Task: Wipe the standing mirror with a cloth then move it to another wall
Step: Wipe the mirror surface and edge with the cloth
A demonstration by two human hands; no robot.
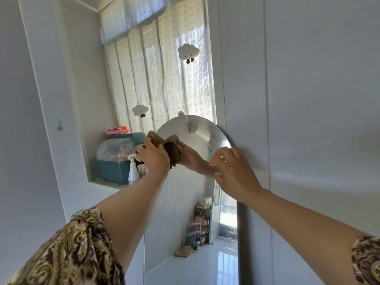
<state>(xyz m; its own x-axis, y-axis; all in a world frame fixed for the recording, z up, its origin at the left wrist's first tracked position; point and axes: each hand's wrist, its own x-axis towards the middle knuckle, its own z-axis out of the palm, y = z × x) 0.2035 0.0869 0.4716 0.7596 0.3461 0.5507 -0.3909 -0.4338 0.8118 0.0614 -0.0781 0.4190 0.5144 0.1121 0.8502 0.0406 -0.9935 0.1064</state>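
Note:
A tall arched standing mirror point(193, 202) leans against the white wall, its rounded top at the middle of the view. My left hand point(153, 156) grips a brown cloth point(154, 138) and presses it on the glass at the mirror's upper left edge; the reflection of that hand and cloth shows just to the right. My right hand point(234, 173) rests on the mirror's upper right edge, fingers spread over the rim. Both forearms reach up from patterned sleeves.
A window niche at the left holds a teal bin point(112, 169) with a clear lid, a white spray bottle point(133, 171) and a pink tray point(117, 131). Lace curtains point(162, 75) carry two cloud ornaments. White wall panels point(308, 99) stand to the right.

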